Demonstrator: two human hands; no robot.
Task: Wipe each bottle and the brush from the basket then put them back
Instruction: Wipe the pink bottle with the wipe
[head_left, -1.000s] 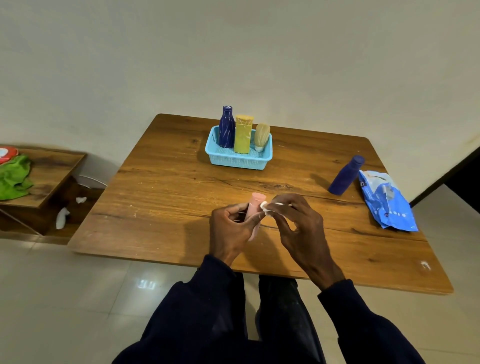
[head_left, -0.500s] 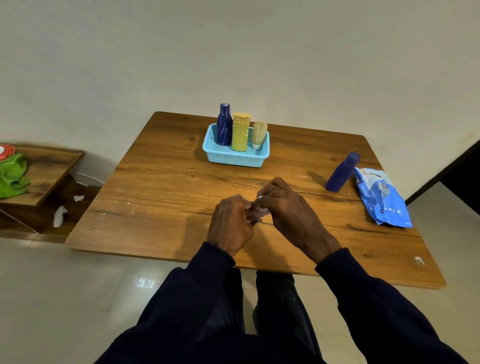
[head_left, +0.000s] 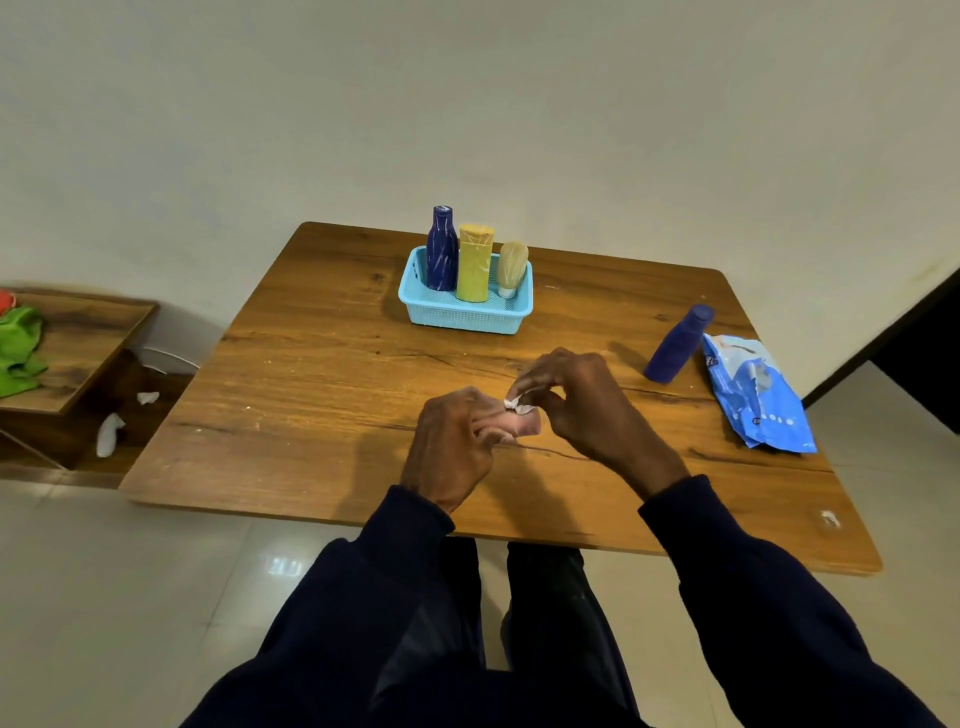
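At the near middle of the worktop (head_left: 311, 389), the left hand (head_left: 452, 441) curls round a small pink bottle (head_left: 525, 427), while the right hand (head_left: 582, 400) pinches a white wipe (head_left: 517, 404) against its top. Toward the far edge, a light blue basket (head_left: 462, 316) holds a dark blue bottle (head_left: 441, 249), a yellow bottle (head_left: 474, 265) and a brush (head_left: 512, 262), all upright. To the right, another blue bottle (head_left: 678, 343) stands just beside a blue packet (head_left: 758, 400); its print is too small to read.
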